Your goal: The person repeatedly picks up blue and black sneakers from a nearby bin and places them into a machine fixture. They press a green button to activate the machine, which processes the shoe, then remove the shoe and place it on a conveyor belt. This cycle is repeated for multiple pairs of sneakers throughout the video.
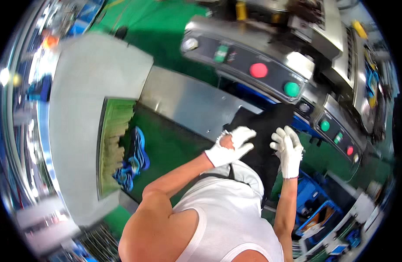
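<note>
1. Left hand [230,148], in a white glove, pressed onto the near edge of the black fabric [270,131], fingers curled over it in a grasp.
2. Right hand [288,150], also white-gloved, laid on the same black fabric just to the right, fingers bunched together; cannot tell whether pinching the cloth or only resting on it.
3. Black fabric spread on the steel bench [188,102] of the machine, reaching from the hands up toward the control panel [249,65], its lower part hanging down in front of the white sleeveless top.
4. On that dark control panel, a red round button [258,70] and a green round button [291,89] side by side, well above the hands.
5. Further right, a second panel [338,133] with a small green button and a small red one.
6. To the left, a large grey bench [94,78], with a blue bundle [135,159] lying on the green floor [166,144] beside it.
7. Lower right, blue crates [316,209] near the right forearm.
</note>
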`<control>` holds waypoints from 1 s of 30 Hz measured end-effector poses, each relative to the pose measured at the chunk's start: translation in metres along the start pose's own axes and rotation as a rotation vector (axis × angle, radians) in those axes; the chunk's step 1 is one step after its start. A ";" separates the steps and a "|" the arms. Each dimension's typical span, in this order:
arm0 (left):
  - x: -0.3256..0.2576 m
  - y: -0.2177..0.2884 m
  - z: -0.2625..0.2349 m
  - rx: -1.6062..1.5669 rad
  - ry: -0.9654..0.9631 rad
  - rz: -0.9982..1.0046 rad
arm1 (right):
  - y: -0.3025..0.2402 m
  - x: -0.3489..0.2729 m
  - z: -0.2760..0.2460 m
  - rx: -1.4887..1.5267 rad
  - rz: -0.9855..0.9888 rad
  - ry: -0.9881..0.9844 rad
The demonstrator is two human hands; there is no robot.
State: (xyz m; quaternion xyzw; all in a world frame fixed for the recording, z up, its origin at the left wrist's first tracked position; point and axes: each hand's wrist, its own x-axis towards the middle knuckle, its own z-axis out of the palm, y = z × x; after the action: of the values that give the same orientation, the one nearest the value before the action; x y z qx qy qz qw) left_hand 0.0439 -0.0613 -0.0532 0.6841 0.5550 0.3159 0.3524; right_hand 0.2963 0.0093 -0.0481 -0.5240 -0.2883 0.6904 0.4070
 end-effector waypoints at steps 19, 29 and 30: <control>-0.573 -0.178 -0.175 0.505 1.317 -1.669 | 0.052 0.097 0.086 -0.696 0.227 -0.266; -0.676 -0.255 -0.146 0.605 0.871 -2.019 | 0.049 0.100 0.079 -0.740 0.192 -0.245; -0.632 -0.251 -0.142 0.528 1.040 -2.024 | 0.045 0.096 0.077 -0.745 0.173 -0.234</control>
State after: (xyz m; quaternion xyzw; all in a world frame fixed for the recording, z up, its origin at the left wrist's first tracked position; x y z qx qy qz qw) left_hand -0.3248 -0.6294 -0.2100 -0.2304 0.9729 0.0075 0.0204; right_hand 0.1991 0.0719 -0.1102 -0.5757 -0.5182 0.6254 0.0940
